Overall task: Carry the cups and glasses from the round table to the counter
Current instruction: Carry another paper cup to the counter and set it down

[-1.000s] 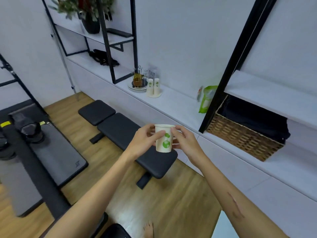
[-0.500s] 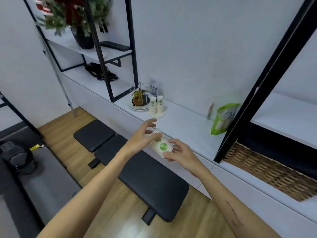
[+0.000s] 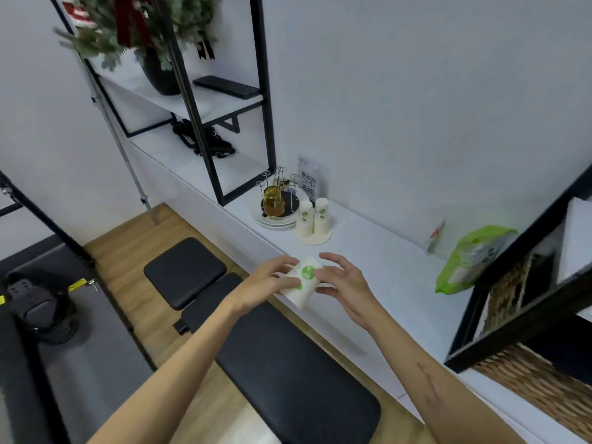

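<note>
Left hand [image 3: 268, 283] and right hand [image 3: 344, 283] curl together, arms outstretched.

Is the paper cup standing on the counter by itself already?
No, the paper cup is tilted on its side between the left hand and right hand, above the counter edge.
</note>
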